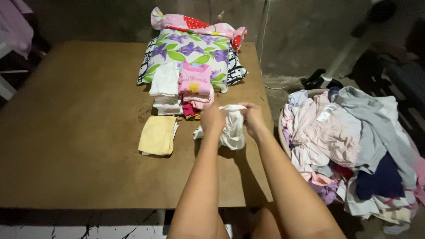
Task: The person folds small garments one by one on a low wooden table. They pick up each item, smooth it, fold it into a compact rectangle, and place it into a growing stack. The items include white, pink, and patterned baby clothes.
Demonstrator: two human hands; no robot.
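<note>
Both my hands hold a small white garment [232, 128] above the right part of a brown wooden table [79, 146]. My left hand [211, 118] grips its left side and my right hand [253, 118] grips its top right edge; the cloth hangs crumpled between them. Just left of it lies a folded pale yellow cloth [157, 135]. Behind that stand two stacks of folded clothes, a white one [165, 88] and one topped by a pink shirt [195, 82].
Pillows lie at the table's far edge: a purple-flowered one [190, 48] and a pink one [195, 24]. To the right, off the table, a basket overflows with a heap of unfolded laundry [354, 146]. A dark concrete wall is behind.
</note>
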